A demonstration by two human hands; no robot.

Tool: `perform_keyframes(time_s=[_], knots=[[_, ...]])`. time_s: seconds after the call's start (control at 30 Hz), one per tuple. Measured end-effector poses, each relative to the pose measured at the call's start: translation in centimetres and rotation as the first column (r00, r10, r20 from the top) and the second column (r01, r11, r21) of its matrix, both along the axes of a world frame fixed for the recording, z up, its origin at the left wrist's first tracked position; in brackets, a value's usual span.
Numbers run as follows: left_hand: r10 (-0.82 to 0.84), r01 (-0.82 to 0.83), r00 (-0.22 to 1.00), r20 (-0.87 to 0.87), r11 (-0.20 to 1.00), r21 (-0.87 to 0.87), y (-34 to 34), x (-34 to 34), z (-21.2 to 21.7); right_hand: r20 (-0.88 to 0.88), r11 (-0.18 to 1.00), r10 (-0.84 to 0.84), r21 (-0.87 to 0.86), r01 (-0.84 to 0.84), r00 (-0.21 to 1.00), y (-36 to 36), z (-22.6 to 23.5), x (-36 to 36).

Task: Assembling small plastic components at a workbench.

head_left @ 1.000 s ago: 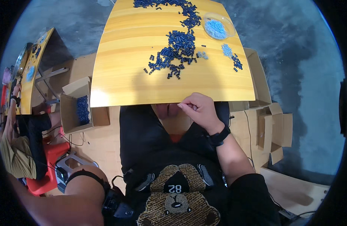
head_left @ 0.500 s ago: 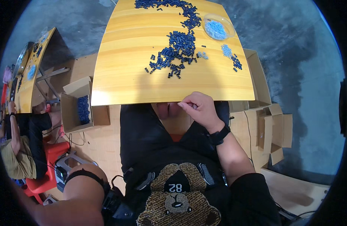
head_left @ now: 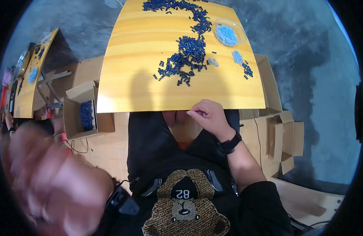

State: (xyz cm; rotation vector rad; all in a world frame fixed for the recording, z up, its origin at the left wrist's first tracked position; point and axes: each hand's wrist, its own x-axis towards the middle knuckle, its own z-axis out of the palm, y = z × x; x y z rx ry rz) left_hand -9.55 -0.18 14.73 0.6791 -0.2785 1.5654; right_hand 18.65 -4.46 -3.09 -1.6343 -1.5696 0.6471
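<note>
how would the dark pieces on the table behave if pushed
The dark pieces would likely scatter, lying loose at odd angles. Some may roll, since they look roughly tubular. Each is probably light, being far smaller than the right hand.

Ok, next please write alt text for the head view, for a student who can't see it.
A person's curled right hand is at the near edge of a yellow table strewn with small black pieces; a round dish of pale blue pieces stands toward its far right. The left arm, blurred, fills the lower left.
</note>
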Motion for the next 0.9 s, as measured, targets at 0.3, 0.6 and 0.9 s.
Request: perform_keyframes(time_s=[0.3, 0.6, 0.9], knots=[[0.064, -0.156, 0.22, -0.973, 0.987, 0.03, 8.0, 10.0, -16.3, -0.03, 0.976, 0.145, -0.159, -0.148, 0.989, 1.6, 3.0, 1.1], [0.207, -0.106, 0.019, -0.978, 0.973, 0.204, 7.6, 10.7, -17.8, 0.25, 0.985, -0.154, 0.121, 0.127, 0.956, 8.0, 3.1, 5.1], [0.283, -0.123, -0.004, -0.959, 0.952, 0.282, 7.8, 10.9, -18.1, 0.398, 0.981, -0.16, 0.164, 0.101, 0.903, 10.9, 1.9, 5.4]])
